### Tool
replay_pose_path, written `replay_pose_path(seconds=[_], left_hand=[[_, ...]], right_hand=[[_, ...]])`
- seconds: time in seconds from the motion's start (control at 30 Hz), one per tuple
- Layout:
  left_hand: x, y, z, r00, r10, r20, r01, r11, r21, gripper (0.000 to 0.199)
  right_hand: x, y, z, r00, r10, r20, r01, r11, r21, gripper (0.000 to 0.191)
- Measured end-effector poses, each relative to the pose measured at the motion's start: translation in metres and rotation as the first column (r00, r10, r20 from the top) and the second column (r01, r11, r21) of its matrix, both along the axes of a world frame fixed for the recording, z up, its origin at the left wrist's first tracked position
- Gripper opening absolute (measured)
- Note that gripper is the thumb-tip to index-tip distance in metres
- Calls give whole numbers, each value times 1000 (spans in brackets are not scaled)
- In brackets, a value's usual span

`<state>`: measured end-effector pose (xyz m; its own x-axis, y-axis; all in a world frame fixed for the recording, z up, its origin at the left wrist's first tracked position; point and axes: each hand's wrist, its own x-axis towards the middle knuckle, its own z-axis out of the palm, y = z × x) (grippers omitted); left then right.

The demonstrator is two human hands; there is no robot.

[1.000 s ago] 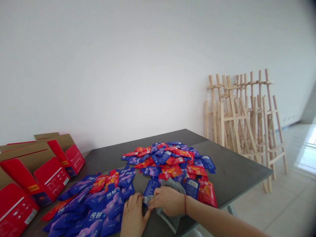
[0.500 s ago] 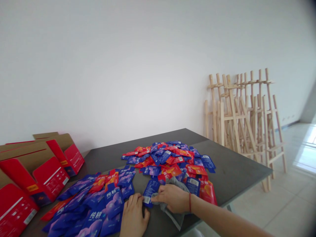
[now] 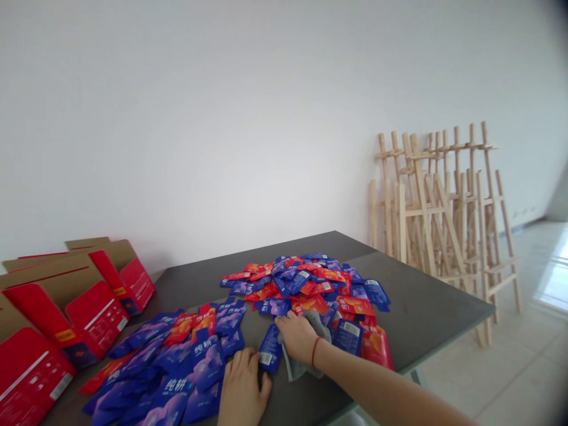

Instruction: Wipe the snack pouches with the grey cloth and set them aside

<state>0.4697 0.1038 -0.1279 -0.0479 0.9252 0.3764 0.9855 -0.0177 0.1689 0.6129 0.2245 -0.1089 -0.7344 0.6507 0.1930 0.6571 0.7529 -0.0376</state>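
Note:
My right hand [image 3: 298, 338] is closed on a grey cloth [image 3: 295, 368], which spreads out beneath the palm and fingers. It rests at the near edge of a heap of red and blue packets [image 3: 306, 281]. Just left of the cloth, one blue packet [image 3: 270, 348] lies on the table with its barcode end toward me. My left hand [image 3: 243, 381] lies palm down with fingers stretched out, its fingertips at that packet's lower left edge. Beside it on the left is a second pile of mostly blue packets [image 3: 177, 370], with a few red ones.
Several open red cardboard boxes [image 3: 95, 319] line the table's left side. The dark table [image 3: 426, 307] stands near a white wall, its right edge running diagonally. Wooden easels [image 3: 421, 207] lean by the wall at the right, over a tiled floor.
My right hand has slid away from me and slightly left with the grey cloth, off the blue packet's lower end. My left hand stays in nearly the same place.

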Motion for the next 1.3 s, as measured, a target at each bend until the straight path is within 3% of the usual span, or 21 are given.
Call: replay_pose_path(seconds=[0.13,0.23,0.4,0.63,0.83,1.03,1.2,1.3], left_hand=[[2,1,-1,999,0,-44,2,999,37,25],[5,5,-1,996,11,-87,-8,1000,29,28],[16,17,10,991,0,-135,-15,994,-110,34],[4,28,34,936,66,-346,-171,944,-283,59],[-28,30,48,896,188,-401,-298,926,-230,70],[-57,22,54,872,337,-357,-428,877,-218,59],[-84,22,67,786,514,-345,-585,798,-145,50],[-87,23,61,746,512,-426,-573,819,-20,39]], right_hand=[[-3,4,0,999,-38,-4,38,999,2,38],[0,0,0,999,52,0,-52,999,-8,39],[11,-5,-5,976,202,-76,-208,974,-86,47],[13,-8,-15,979,26,-200,-50,992,-117,51],[11,-14,-10,981,21,-191,-44,993,-113,50],[11,-14,-9,976,28,-215,-55,991,-122,47],[11,-13,-11,975,29,-222,-60,990,-131,47],[12,-12,-13,973,35,-230,-67,989,-131,47]])
